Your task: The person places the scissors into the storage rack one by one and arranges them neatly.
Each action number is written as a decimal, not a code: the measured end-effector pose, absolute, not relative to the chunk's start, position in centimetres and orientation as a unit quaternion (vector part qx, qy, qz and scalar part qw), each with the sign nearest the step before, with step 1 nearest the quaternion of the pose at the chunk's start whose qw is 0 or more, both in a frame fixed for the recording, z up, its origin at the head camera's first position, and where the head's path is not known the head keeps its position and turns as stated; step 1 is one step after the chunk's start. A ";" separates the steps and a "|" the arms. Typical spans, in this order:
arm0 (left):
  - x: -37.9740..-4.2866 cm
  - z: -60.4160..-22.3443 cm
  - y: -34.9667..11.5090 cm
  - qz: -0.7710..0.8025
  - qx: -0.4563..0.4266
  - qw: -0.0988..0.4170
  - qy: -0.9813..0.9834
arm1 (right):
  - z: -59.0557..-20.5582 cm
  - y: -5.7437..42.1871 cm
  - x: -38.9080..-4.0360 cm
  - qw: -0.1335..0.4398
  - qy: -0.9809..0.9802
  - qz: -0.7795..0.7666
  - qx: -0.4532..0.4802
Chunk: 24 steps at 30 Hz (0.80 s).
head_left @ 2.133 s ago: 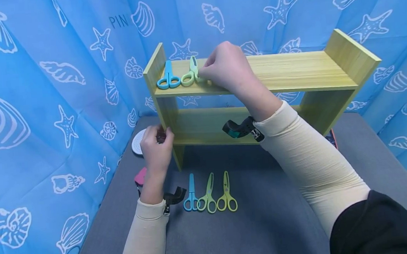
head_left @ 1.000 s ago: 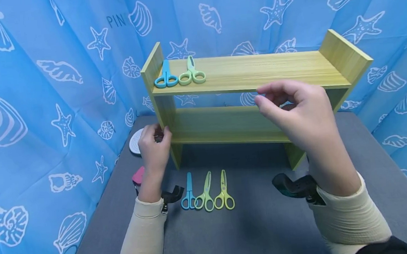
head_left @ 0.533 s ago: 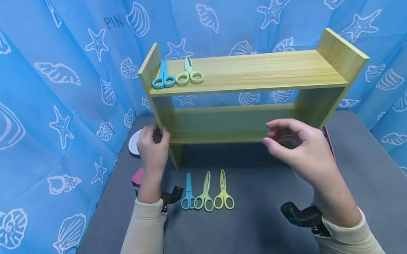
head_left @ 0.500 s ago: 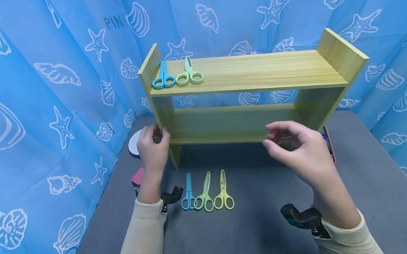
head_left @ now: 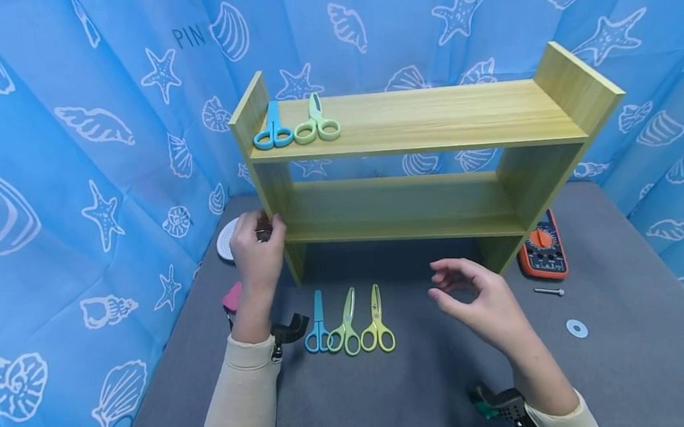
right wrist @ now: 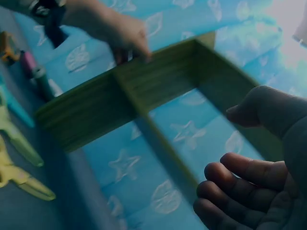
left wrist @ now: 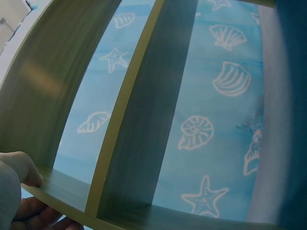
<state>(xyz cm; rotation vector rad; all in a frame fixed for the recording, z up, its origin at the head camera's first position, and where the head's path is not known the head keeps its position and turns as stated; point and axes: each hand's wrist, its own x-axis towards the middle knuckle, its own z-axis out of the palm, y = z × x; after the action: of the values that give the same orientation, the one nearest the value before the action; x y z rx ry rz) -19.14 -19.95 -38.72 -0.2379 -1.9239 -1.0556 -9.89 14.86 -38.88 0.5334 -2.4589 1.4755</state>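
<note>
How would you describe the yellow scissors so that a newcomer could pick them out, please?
Find the wooden shelf on the grey table. On the table before it lie, from left to right, blue scissors, green scissors and yellow scissors. The yellow ones are set apart by colour and by lying at the right end of that row.

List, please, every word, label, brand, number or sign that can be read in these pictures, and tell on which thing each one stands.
"PIN": dark capital letters on the blue curtain, toward the upper left of the head view.
Multimeter: markings around its dial, too small to read.
Yellow scissors: a small dark mark, too small to read.
I can make out no other text.
</note>
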 end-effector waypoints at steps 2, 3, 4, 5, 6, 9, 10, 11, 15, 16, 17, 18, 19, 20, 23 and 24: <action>-19.2 -38.7 -20.0 -0.428 -0.096 0.451 -0.777 | -40.0 14.9 -9.8 0.098 -0.842 0.502 0.172; -19.2 -38.7 -20.0 -0.429 -0.097 0.451 -0.777 | -40.6 14.8 -9.8 0.090 -0.843 0.503 0.168; -19.2 -38.7 -19.9 -0.430 -0.097 0.451 -0.776 | -41.1 14.7 -9.8 0.082 -0.842 0.507 0.164; -19.2 -38.8 -20.0 -0.431 -0.097 0.450 -0.776 | -41.6 14.6 -9.8 0.075 -0.841 0.512 0.160; -19.2 -38.8 -19.9 -0.431 -0.099 0.450 -0.776 | -42.2 14.5 -9.8 0.067 -0.839 0.517 0.157; -19.2 -38.8 -20.0 -0.431 -0.101 0.451 -0.775 | -43.8 13.9 -9.8 0.047 -0.835 0.527 0.150; -19.2 -38.7 -20.0 -0.430 -0.101 0.451 -0.776 | -44.3 13.6 -9.7 0.040 -0.834 0.530 0.149; -19.1 -38.7 -20.0 -0.429 -0.101 0.451 -0.777 | -44.8 13.4 -9.7 0.033 -0.833 0.532 0.148; -19.1 -38.8 -20.0 -0.426 -0.100 0.452 -0.777 | -46.4 12.3 -9.8 0.006 -0.840 0.526 0.133; -19.2 -38.8 -20.0 -0.426 -0.100 0.452 -0.777 | -46.7 12.0 -9.8 -0.003 -0.843 0.522 0.125; -19.2 -38.9 -20.0 -0.426 -0.100 0.453 -0.777 | -47.1 11.7 -9.9 -0.011 -0.847 0.519 0.118; -19.2 -38.9 -20.0 -0.428 -0.100 0.454 -0.775 | -47.4 11.5 -9.9 -0.018 -0.851 0.513 0.110; -19.2 -38.9 -20.0 -0.428 -0.100 0.455 -0.774 | -47.6 11.3 -10.0 -0.026 -0.856 0.506 0.103; -19.2 -38.9 -20.0 -0.429 -0.101 0.455 -0.774 | -47.8 11.0 -10.0 -0.032 -0.859 0.502 0.097; -19.2 -38.9 -19.9 -0.431 -0.102 0.453 -0.774 | -48.4 10.4 -10.1 -0.043 -0.869 0.486 0.083; -19.2 -38.9 -19.9 -0.433 -0.101 0.452 -0.773 | -48.6 10.1 -10.1 -0.045 -0.872 0.481 0.079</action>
<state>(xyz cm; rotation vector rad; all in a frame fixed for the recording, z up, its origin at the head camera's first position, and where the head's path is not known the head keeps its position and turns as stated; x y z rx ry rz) -19.24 -19.89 -38.88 -0.2505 -1.9099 -1.0686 -10.14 10.10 -48.58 0.2549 -2.8202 1.5576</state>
